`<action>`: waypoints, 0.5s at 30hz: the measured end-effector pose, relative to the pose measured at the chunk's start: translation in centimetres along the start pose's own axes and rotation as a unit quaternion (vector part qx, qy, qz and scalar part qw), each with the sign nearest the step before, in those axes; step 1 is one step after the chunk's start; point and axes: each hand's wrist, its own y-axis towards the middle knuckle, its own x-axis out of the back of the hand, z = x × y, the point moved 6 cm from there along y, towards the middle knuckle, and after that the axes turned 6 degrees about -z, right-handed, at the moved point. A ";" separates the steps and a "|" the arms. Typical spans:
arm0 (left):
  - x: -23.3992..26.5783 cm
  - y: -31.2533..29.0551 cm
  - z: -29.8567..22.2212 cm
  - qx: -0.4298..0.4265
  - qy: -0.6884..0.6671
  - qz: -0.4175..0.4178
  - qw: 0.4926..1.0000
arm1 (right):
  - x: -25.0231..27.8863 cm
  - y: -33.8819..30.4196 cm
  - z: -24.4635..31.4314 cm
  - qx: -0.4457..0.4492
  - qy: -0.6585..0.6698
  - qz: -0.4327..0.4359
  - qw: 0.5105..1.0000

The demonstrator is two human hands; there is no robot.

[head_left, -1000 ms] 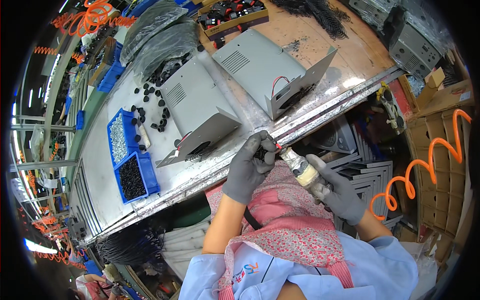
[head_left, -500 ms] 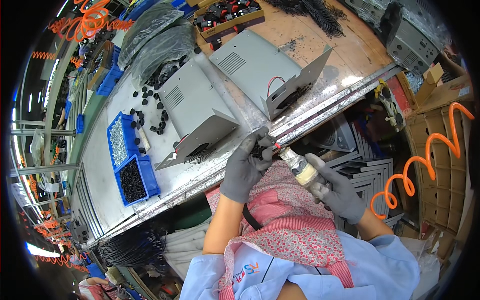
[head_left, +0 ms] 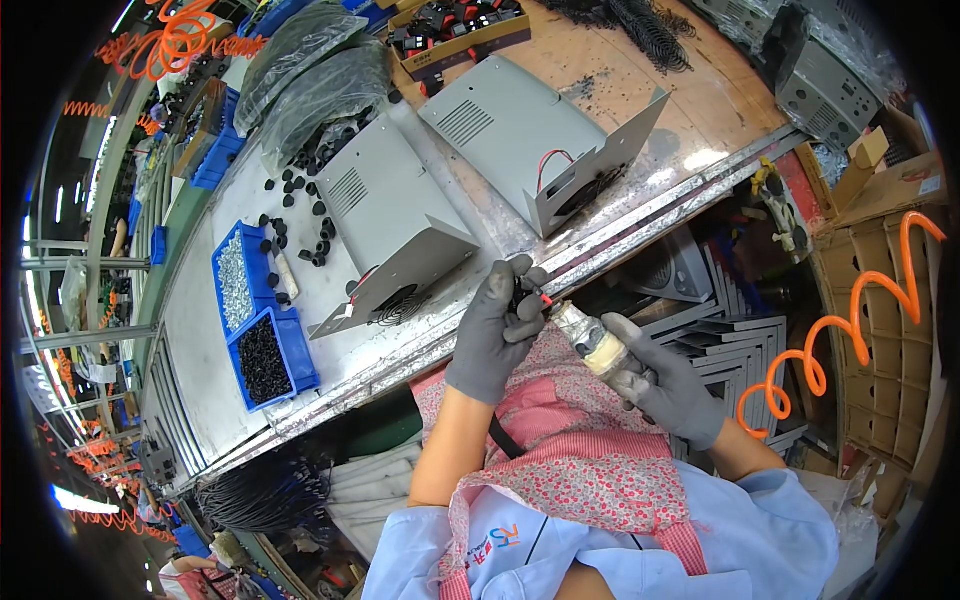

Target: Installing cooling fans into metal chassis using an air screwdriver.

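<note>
My left hand (head_left: 490, 335), in a grey work glove, is closed at the front edge of the bench. Small dark pieces (head_left: 520, 296) show between its fingers, too covered to name. In my right hand (head_left: 672, 388), also gloved, lies a power screwdriver (head_left: 592, 338) with pale tape around its body. Its red-tipped front end points at the left fingers, very close to them. Beyond the hands stand two grey sheet-metal housings, the left one (head_left: 385, 195) and the right one (head_left: 515, 130), each with slotted vents and an upright panel with a round fan grille.
Blue bins hold silver screws (head_left: 236, 285) and black screws (head_left: 264, 365) on the left. Black caps (head_left: 320, 228) lie scattered by the left housing. A carton of black-and-red switches (head_left: 460, 40) stands at the back. An orange coiled hose (head_left: 815, 350) hangs right, near stacked metal frames (head_left: 735, 365).
My left hand has shifted slightly left and its fingers have closed more over the dark pieces. The screwdriver and my right hand have moved a little left with it.
</note>
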 end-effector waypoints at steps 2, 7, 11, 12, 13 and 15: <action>0.8 -0.2 -0.1 -0.023 0.029 -0.101 0.994 | -0.1 0.1 0.1 -0.001 0.007 -0.005 1.000; -0.6 -0.2 -0.2 -0.041 0.049 -0.145 0.987 | 0.1 0.2 0.4 -0.023 0.041 -0.008 0.999; 0.2 -0.1 -0.2 -0.011 0.032 -0.074 0.997 | 0.3 0.0 0.5 -0.047 0.026 -0.005 0.999; 0.1 -0.1 -0.1 -0.001 0.029 -0.049 0.998 | 0.3 0.0 0.4 -0.035 0.030 -0.009 0.999; 0.2 -0.1 -0.1 -0.007 0.023 -0.066 0.997 | 0.3 0.0 0.2 -0.023 0.034 -0.013 0.999; 0.1 -0.3 0.1 -0.021 0.012 -0.101 0.995 | 0.2 0.1 0.3 0.007 0.010 -0.016 1.000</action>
